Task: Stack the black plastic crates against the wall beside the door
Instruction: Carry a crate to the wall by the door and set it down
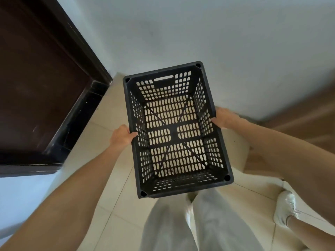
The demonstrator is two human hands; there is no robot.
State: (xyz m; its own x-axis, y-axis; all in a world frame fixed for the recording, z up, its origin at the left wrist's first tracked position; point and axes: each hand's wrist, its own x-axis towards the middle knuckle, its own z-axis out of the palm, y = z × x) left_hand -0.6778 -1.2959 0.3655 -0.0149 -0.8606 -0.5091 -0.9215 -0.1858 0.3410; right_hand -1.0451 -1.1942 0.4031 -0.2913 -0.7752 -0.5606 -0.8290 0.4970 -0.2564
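Observation:
A black plastic crate [220, 142] with slotted walls and floor hangs upright in front of me, above the tiled floor, and nothing lies inside it. My left hand [121, 135] grips its left long rim, thumb hooked over the edge. My right hand [224, 117] grips the right long rim the same way. The crate's far short end, with a handle slot, points at the white wall [217, 33]. A dark brown door [36, 78] stands to the left of that wall.
The door's dark frame [85, 113] reaches the beige tiled floor [108, 109] at the left. My legs in light trousers and a white shoe [285, 208] show below the crate. A wooden surface [308, 115] lies at the right.

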